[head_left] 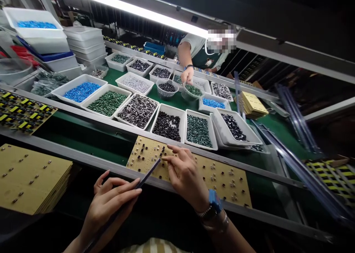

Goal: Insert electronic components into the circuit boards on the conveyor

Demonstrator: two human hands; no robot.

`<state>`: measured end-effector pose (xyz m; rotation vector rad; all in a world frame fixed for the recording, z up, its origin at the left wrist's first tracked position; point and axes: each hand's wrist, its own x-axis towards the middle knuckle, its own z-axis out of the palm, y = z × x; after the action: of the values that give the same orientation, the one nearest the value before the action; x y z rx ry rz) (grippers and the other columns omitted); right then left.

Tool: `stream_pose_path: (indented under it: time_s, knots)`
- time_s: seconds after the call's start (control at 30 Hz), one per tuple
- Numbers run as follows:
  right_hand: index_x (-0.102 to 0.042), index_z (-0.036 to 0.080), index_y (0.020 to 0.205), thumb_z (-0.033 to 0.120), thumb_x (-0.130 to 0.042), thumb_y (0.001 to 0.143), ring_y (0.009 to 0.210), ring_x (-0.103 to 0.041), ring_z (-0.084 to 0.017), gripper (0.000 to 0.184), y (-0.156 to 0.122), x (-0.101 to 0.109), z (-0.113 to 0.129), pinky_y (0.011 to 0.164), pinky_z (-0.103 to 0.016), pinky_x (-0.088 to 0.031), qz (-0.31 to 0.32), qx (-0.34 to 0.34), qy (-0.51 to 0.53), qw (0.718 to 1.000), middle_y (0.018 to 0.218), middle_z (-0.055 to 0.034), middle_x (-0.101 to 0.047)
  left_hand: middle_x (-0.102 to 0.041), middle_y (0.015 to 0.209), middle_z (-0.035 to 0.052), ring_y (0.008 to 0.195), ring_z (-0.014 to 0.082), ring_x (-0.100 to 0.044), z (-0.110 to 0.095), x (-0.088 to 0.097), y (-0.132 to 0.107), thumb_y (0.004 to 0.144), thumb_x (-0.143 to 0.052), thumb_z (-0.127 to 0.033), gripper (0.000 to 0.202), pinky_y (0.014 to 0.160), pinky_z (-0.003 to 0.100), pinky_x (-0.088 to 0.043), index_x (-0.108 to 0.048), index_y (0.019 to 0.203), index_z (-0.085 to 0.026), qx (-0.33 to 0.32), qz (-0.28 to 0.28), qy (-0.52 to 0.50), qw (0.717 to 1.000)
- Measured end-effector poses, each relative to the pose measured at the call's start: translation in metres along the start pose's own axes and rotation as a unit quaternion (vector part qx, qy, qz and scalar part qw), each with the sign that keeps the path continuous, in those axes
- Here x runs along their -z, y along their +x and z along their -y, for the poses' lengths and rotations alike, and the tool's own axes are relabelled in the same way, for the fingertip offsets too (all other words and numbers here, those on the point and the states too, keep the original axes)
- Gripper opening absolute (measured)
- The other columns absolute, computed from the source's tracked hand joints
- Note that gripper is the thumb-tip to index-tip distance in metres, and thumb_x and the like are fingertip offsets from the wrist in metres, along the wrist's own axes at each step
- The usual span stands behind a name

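Note:
My left hand point(113, 197) is closed around a long, thin, dark tube point(149, 173), which slants up to the right over a tan circuit board point(230, 179). The tube's upper end lies just above the board's left half, close to the fingertips of my right hand point(184, 170). That hand is over the board, its thumb and forefinger drawn close together while another finger stretches out above them. Whatever sits in this pinch is too small to make out. Small black and silver parts stand in the board. A blue band point(215, 200) is on my right wrist.
Metal rails point(277, 218) carry the board. Behind stand white trays of parts, including green ones point(201, 129) and black ones point(168, 125). Stacked boards point(33, 179) are at left, clear tubes point(299, 164) at right. A co-worker's hand point(188, 75) reaches into a bowl opposite.

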<state>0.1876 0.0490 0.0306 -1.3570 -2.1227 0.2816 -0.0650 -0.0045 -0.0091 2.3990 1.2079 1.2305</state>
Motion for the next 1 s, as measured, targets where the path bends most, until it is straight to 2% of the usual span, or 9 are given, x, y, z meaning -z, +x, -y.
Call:
stream_pose_path:
  time_s: [0.1, 0.23, 0.33, 0.4, 0.57, 0.73, 0.87, 1.0]
  knots:
    - [-0.074, 0.019, 0.103, 0.008, -0.054, 0.093, 0.122, -0.057, -0.029, 0.025, -0.002, 0.006, -0.001, 0.104, -0.049, -0.049, -0.015, -0.007, 0.015, 1.0, 0.126, -0.013, -0.066, -0.077, 0.118, -0.0027, 0.096, 0.0169, -0.065, -0.004, -0.004, 0.006, 0.095, -0.066, -0.012, 0.03, 0.119, 0.043, -0.024, -0.071, 0.118, -0.03, -0.006, 0.007, -0.008, 1.0]
    - [-0.073, 0.018, 0.102, 0.008, -0.052, 0.093, 0.121, -0.058, -0.03, 0.025, -0.006, 0.02, -0.014, 0.105, -0.051, -0.049, -0.068, -0.022, -0.035, 0.997, 0.126, -0.0137, -0.067, -0.075, 0.122, -0.0055, 0.098, 0.0166, -0.065, -0.012, -0.017, 0.034, 0.097, -0.065, -0.015, 0.029, 0.119, 0.044, -0.02, -0.069, 0.119, -0.033, -0.01, 0.035, -0.035, 0.999]
    - [-0.073, 0.016, 0.108, 0.006, -0.051, 0.092, 0.12, -0.057, -0.031, 0.03, -0.01, 0.026, -0.027, 0.105, -0.053, -0.049, -0.065, -0.025, -0.078, 0.995, 0.129, -0.0143, -0.066, -0.076, 0.119, -0.0072, 0.095, 0.0154, -0.066, -0.014, -0.031, 0.057, 0.097, -0.066, -0.017, 0.026, 0.12, 0.041, -0.017, -0.069, 0.117, -0.033, -0.021, 0.039, -0.036, 0.998]
    - [-0.072, 0.015, 0.115, 0.004, -0.05, 0.091, 0.121, -0.056, -0.031, 0.034, -0.014, 0.028, -0.033, 0.106, -0.053, -0.049, -0.054, -0.023, -0.092, 0.994, 0.133, -0.0146, -0.064, -0.077, 0.116, -0.0079, 0.092, 0.0145, -0.067, -0.015, -0.037, 0.063, 0.096, -0.067, -0.017, 0.026, 0.121, 0.039, -0.015, -0.07, 0.116, -0.033, -0.039, 0.032, -0.027, 0.998]
    - [-0.068, 0.014, 0.126, 0.004, -0.049, 0.093, 0.123, -0.056, -0.029, 0.04, -0.028, 0.032, -0.037, 0.109, -0.05, -0.048, -0.078, -0.035, -0.094, 0.992, 0.134, -0.0136, -0.064, -0.078, 0.114, -0.0074, 0.089, 0.0149, -0.068, -0.022, -0.03, 0.051, 0.096, -0.066, -0.018, 0.026, 0.123, 0.038, -0.014, -0.071, 0.117, -0.032, -0.049, 0.046, -0.005, 0.998]
    - [-0.07, 0.017, 0.121, 0.005, -0.05, 0.094, 0.121, -0.057, -0.028, 0.036, -0.035, 0.036, -0.035, 0.106, -0.048, -0.05, -0.089, -0.042, -0.078, 0.992, 0.128, -0.0124, -0.066, -0.076, 0.119, -0.0053, 0.092, 0.0147, -0.068, -0.028, -0.019, 0.034, 0.094, -0.065, -0.015, 0.031, 0.123, 0.038, -0.015, -0.069, 0.121, -0.031, -0.062, 0.074, -0.006, 0.995]
    - [-0.07, 0.017, 0.119, 0.004, -0.05, 0.094, 0.122, -0.057, -0.028, 0.035, -0.039, 0.037, -0.033, 0.106, -0.048, -0.05, -0.086, -0.047, -0.061, 0.993, 0.128, -0.0126, -0.066, -0.076, 0.121, -0.0024, 0.093, 0.0154, -0.067, -0.03, -0.021, 0.031, 0.095, -0.063, -0.012, 0.031, 0.122, 0.04, -0.018, -0.069, 0.12, -0.029, -0.049, 0.071, -0.017, 0.996]
    - [-0.071, 0.019, 0.118, 0.006, -0.049, 0.096, 0.122, -0.057, -0.028, 0.034, -0.041, 0.038, -0.032, 0.105, -0.048, -0.049, -0.091, -0.05, -0.054, 0.993, 0.129, -0.0123, -0.066, -0.077, 0.119, -0.003, 0.093, 0.0153, -0.067, -0.029, -0.022, 0.032, 0.094, -0.066, -0.013, 0.03, 0.123, 0.04, -0.018, -0.07, 0.119, -0.029, -0.055, 0.068, -0.012, 0.996]
